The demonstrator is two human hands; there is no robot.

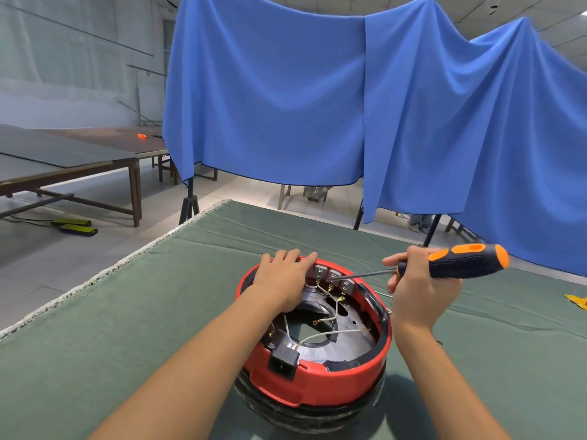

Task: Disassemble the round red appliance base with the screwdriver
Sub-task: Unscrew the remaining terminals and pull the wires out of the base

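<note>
The round red appliance base [333,381] lies upside down on the green cloth, its inside open with white wires and metal terminals showing. My left hand [284,274] rests on the far left rim, fingers curled over the edge. My right hand [419,292] grips the black and orange screwdriver [460,261] by the handle, to the right of the base. The shaft runs left and slightly down, and its tip touches the terminals at the far rim [333,277].
The green cloth [127,328] covers the table, with its left edge running diagonally. A yellow object [576,300] lies at the right edge. A blue sheet [349,106] hangs behind the table. Wooden tables [79,163] stand at the left.
</note>
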